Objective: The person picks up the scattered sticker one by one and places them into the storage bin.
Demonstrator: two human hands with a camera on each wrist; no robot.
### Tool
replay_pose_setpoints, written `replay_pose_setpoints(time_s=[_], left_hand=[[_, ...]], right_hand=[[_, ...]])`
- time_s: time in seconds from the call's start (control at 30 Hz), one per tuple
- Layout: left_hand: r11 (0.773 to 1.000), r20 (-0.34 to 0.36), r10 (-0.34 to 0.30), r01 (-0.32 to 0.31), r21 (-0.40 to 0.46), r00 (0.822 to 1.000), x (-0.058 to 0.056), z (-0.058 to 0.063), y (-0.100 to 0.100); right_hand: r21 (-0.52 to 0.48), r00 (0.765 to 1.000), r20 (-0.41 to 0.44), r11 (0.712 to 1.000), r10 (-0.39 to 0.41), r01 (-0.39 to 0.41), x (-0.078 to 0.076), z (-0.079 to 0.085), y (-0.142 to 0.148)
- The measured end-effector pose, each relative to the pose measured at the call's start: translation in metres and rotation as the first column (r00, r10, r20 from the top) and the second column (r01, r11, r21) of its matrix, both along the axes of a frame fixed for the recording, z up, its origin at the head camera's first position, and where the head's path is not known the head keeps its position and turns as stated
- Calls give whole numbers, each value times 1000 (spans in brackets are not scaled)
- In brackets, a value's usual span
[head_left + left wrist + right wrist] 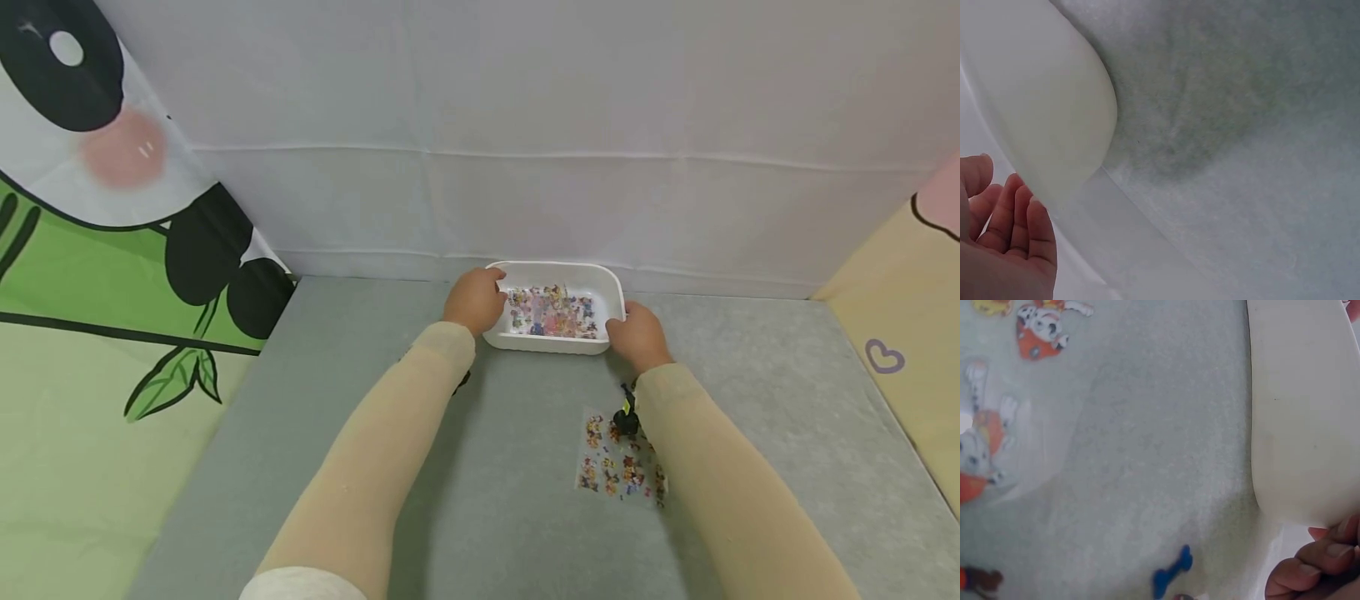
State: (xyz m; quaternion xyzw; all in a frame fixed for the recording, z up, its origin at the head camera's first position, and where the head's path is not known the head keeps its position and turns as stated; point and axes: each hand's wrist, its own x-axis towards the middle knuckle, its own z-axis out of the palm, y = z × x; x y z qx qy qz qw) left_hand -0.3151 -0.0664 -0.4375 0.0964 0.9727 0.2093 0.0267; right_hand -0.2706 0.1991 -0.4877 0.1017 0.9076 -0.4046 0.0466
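A white plastic basin (pixel 551 343) with rounded corners sits at the back of the grey table, near the white backdrop. In it lies a sticker sheet (pixel 553 312) printed with many small colourful figures. My left hand (pixel 476 302) holds the basin's left end by the rim, its fingers bent at the edge in the left wrist view. The right hand (pixel 639 335) grips the right end, fingers curled at the corner. A clear sticker sheet (pixel 611 467) with cartoon dogs lies nearer on the table, partly covered by the right wrist and its black strap.
The grey table (pixel 525 517) runs back to a white cloth backdrop (pixel 555 200). A green panel (pixel 135 308) with a cartoon face borders the left, and a yellow panel (pixel 885 308) with a purple heart borders the right.
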Motion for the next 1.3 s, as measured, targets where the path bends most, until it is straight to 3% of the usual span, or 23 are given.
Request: replay_pose_setpoints(time_s=[0.37,0.5,0.67,0.93,1.13,1.3], left_hand=[[998,-36,50,-48,43,998,2,-4,0],[990,-62,133,-129,62,989,1,-10,-2],[968,-13,242,-241,73,970,0,-16,-3],[953,107,271,-282,107,957,2,-24,-5],[942,141,286,-305,141,948,4,-29,-10],[941,125,283,-301,156,951,2,-36,-12]], right_hand=[[35,1000,-10,999,15,-15,-2,-1,4],[79,999,15,995,52,-53,-1,3,9],[108,993,59,989,97,-103,4,17,17],[132,978,81,970,193,-202,21,37,32],[209,963,45,940,265,-268,42,34,45],[211,954,3,933,299,-293,59,28,54]])
